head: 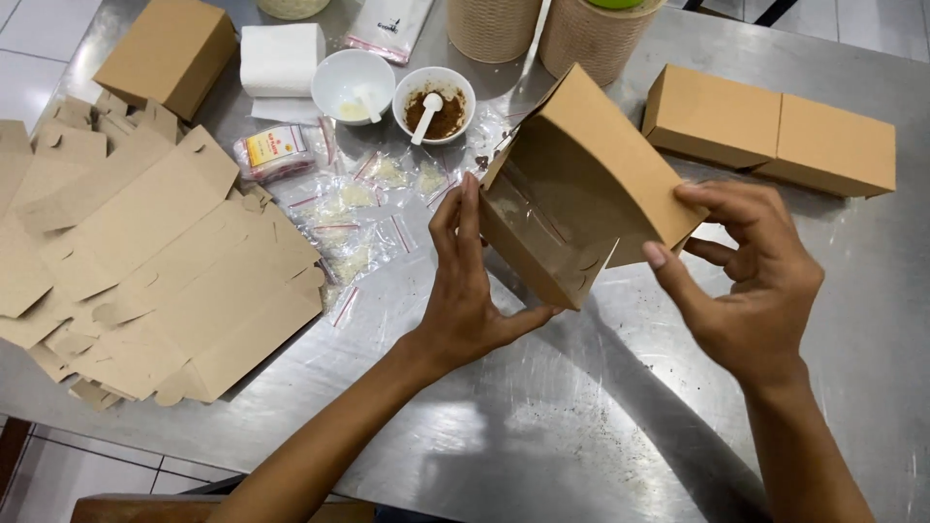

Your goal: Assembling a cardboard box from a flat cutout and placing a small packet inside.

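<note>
I hold a brown cardboard box (591, 165) with a clear plastic window tilted above the steel table (542, 426). My left hand (465, 291) presses flat against its left side, fingers up along the edge. My right hand (746, 271) grips the box's right flap between thumb and fingers. The box is half folded, its open side facing me.
A stack of flat unfolded cardboard blanks (145, 252) lies at the left. Several small zip bags (354, 218) lie in the middle. Two white bowls (354, 85) (434, 102) with spoons, a tissue pack (281, 58), woven canisters (591, 34) and finished boxes (770, 126) (167, 53) stand behind.
</note>
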